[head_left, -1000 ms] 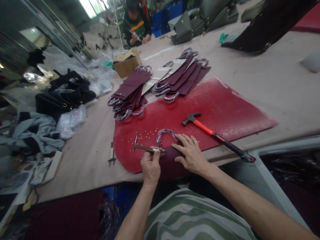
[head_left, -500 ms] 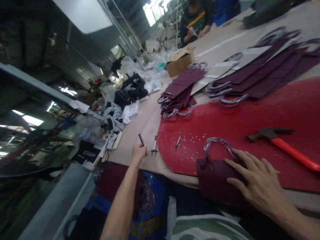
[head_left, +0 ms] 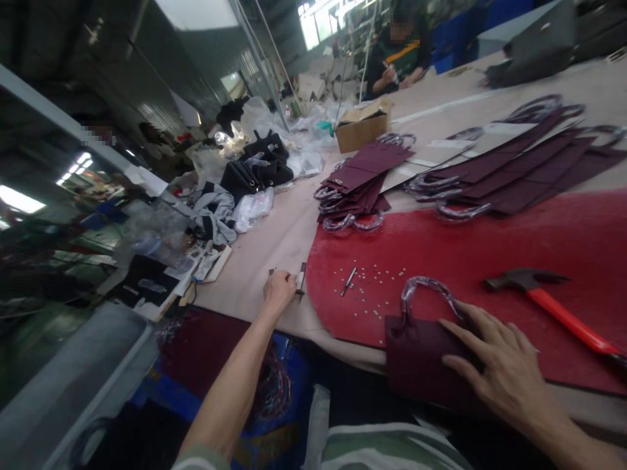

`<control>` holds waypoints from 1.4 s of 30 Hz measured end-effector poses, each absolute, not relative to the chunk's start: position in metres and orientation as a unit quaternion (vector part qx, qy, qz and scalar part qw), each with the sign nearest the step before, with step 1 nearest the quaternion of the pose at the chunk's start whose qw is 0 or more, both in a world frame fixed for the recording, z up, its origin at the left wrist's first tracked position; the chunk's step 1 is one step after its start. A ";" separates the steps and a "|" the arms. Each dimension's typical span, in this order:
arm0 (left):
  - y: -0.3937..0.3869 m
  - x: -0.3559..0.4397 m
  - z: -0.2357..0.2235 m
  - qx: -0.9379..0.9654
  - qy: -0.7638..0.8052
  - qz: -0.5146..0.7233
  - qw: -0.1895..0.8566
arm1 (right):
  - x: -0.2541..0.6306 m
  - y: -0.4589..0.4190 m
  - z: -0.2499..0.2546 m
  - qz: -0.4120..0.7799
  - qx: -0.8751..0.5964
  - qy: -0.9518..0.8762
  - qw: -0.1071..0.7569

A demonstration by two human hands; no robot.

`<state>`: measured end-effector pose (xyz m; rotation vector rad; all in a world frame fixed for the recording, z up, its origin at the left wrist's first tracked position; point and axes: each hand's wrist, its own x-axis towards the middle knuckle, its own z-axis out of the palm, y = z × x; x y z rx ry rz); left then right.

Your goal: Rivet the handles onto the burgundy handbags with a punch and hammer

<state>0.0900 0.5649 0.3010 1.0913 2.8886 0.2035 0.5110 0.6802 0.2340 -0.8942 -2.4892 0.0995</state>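
My left hand (head_left: 281, 288) is at the table's left part, its fingers curled together. Right beside its fingertips is a small caliper-like tool (head_left: 302, 277); whether the fingers grip it is hidden. The end of a dark metal rod (head_left: 271, 271) shows just behind the knuckles. My right hand (head_left: 502, 359) lies with fingers spread on a maroon bag panel (head_left: 421, 356), which hangs over the table's front edge. A plastic-wrapped loop handle (head_left: 426, 282) stands out from the panel's top, on the red mat (head_left: 455, 251).
A claw hammer (head_left: 553, 303) lies right on the mat. Left of the panel are a metal punch-like rod (head_left: 349, 281) and several tiny bits. Behind are stacked maroon panels (head_left: 367, 166), a cardboard box (head_left: 362, 127) and black bags (head_left: 257, 170). Another person (head_left: 399, 59) sits across the table.
My left hand has moved slightly right, closer to the caliper-like tool, and the rod no longer stands up from its fist. My right hand stays on the maroon panel. The view has tilted slightly.
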 end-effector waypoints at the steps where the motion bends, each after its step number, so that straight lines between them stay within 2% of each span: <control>1: 0.571 0.099 0.302 0.375 0.923 0.079 0.027 | 0.511 0.679 0.236 0.039 -0.329 -0.913 0.238; 6: 0.608 0.148 0.304 0.504 0.848 0.151 0.070 | 0.512 0.674 0.245 0.075 -0.353 -0.910 0.203; 13: 0.657 0.175 0.296 0.485 0.856 0.043 0.173 | 0.510 0.665 0.260 0.136 -0.383 -0.899 0.165; 18: 0.657 0.168 0.294 0.500 0.846 0.048 0.179 | 0.509 0.661 0.266 0.158 -0.394 -0.892 0.158; 20: 0.646 0.170 0.296 0.488 0.840 0.123 0.204 | 0.509 0.661 0.266 0.163 -0.397 -0.889 0.162; 24: 0.616 0.213 0.302 0.407 0.722 0.447 0.336 | 0.508 0.660 0.267 0.167 -0.401 -0.887 0.159; 26: 0.604 0.251 0.303 0.377 0.646 0.534 0.394 | 0.508 0.660 0.268 0.167 -0.404 -0.886 0.156; 29: 0.597 0.309 0.299 0.368 0.596 0.568 0.432 | 0.508 0.659 0.268 0.163 -0.403 -0.886 0.158; 32: 0.599 0.341 0.289 0.400 0.595 0.579 0.388 | 0.508 0.658 0.266 0.159 -0.400 -0.888 0.163; 35: 0.601 0.347 0.277 0.415 0.604 0.578 0.358 | 0.509 0.658 0.264 0.158 -0.400 -0.887 0.168; 42: 0.601 0.345 0.268 0.414 0.600 0.583 0.358 | 0.509 0.658 0.265 0.168 -0.405 -0.882 0.173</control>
